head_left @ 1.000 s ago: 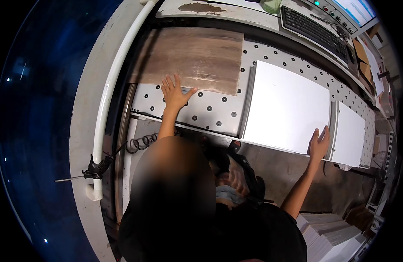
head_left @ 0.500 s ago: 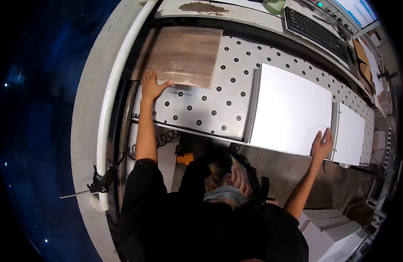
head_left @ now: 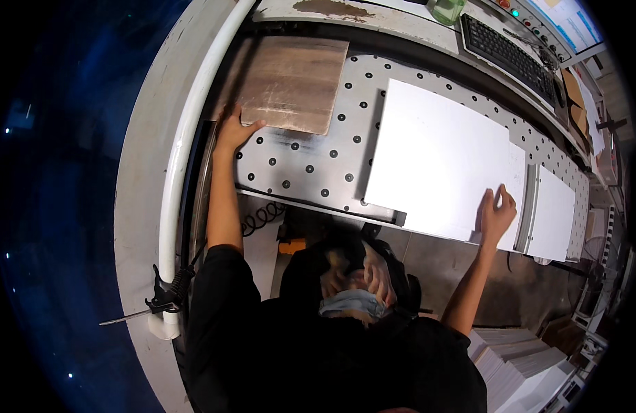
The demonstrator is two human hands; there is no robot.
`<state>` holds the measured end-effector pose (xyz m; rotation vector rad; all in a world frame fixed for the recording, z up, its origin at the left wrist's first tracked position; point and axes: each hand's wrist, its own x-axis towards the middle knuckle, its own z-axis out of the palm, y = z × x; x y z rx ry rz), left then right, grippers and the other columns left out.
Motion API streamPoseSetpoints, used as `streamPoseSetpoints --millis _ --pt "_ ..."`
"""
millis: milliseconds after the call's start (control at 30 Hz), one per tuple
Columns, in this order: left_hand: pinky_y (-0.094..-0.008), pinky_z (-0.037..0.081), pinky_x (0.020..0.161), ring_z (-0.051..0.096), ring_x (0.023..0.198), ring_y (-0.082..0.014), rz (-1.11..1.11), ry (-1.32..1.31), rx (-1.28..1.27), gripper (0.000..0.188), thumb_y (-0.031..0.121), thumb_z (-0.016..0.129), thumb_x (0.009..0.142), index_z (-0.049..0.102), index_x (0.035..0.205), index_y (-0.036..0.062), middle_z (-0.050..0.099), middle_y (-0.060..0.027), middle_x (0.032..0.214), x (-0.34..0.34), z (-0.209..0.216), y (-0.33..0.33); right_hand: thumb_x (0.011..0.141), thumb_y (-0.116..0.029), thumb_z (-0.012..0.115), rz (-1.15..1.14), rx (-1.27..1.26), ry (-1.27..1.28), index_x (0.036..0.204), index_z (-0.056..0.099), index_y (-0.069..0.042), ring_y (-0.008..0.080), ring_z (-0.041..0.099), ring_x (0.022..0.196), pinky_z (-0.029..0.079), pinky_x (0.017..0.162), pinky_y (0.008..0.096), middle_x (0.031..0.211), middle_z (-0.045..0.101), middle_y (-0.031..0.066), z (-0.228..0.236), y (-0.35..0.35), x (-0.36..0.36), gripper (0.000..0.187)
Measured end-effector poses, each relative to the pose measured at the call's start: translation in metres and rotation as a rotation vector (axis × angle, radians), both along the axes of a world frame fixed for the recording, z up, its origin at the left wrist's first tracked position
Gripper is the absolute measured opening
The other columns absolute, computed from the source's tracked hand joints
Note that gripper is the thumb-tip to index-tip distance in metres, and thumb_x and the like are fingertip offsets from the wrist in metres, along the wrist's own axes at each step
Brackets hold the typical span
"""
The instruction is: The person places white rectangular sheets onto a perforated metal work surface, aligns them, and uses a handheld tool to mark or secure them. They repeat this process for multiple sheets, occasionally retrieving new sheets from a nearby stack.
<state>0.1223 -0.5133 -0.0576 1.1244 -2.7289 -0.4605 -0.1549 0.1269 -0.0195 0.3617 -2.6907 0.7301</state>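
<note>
A brown wood-toned board (head_left: 283,82) lies at the far left of a dotted metal table (head_left: 311,168). My left hand (head_left: 234,132) is at its near left corner, thumb stretched along the near edge, fingers partly in shadow. Right of the middle sits a stack of white sheets (head_left: 516,172). Its upper white sheet (head_left: 435,148) is offset to the left and overhangs the pile, casting a shadow. My right hand (head_left: 497,213) touches the upper sheet near its right edge, with thumb and forefinger apart and the other fingers curled. Whether several sheets moved together cannot be made out.
A second white stack (head_left: 552,213) stands farther right. Behind the table are a black keyboard (head_left: 507,55), a green container (head_left: 446,10) and a button panel with a screen (head_left: 572,24). A white rail (head_left: 183,144) runs along the left. More stacked sheets (head_left: 517,365) sit lower right.
The upper white sheet has slid left off the stack, with my right hand moving left beside it. My left hand stays by the board's corner. The view has shifted slightly.
</note>
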Motion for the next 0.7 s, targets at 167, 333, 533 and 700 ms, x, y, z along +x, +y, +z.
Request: streamPoseSetpoints --millis 167,333,533,700 --pt "-0.0473 0.031 0.117 0.036 0.143 -0.0469 0.093 -0.001 0.037 0.097 0.075 0.056 0.084 0.049 0.145 -0.0002 0.041 -0.0326 0.151 0.003 -0.007 -0.008 0.084 -0.029 0.074 0.075 -0.017 -0.029 0.125 0.069 -0.003 0.0394 0.053 0.12 0.043 0.104 0.0471 0.124 0.061 0.026 0.016 -0.099 0.015 0.048" --pt "-0.0469 0.036 0.115 0.04 0.142 -0.0434 0.144 0.011 0.12 0.093 0.075 0.054 0.087 0.052 0.145 0.0029 0.042 -0.0298 0.151 0.0 0.011 -0.006 0.085 -0.032 0.072 0.151 -0.001 -0.052 0.121 0.072 -0.009 0.0409 0.055 0.118 0.049 0.097 0.048 0.124 0.059 0.0282 0.03 -0.203 0.045 0.043" --pt "-0.0439 0.033 0.117 0.042 0.142 -0.039 0.204 0.363 0.24 0.085 0.066 0.053 0.094 0.04 0.153 0.006 0.043 -0.022 0.154 0.029 0.006 -0.033 0.09 -0.032 0.069 0.632 -0.496 -0.713 0.128 0.066 -0.001 0.0331 0.068 0.107 0.053 0.092 0.0395 0.119 0.07 0.0218 0.024 -0.281 0.083 0.049" --pt "-0.0548 0.02 0.122 0.018 0.149 -0.05 0.571 0.482 -0.146 0.095 0.056 0.064 0.092 0.027 0.155 -0.0044 0.026 -0.0342 0.157 0.054 -0.034 0.035 0.086 -0.028 0.071 0.721 -0.075 -0.375 0.135 0.058 -0.003 0.0458 0.046 0.133 0.039 0.11 0.0515 0.142 0.05 0.028 -0.015 -0.269 0.149 0.056"
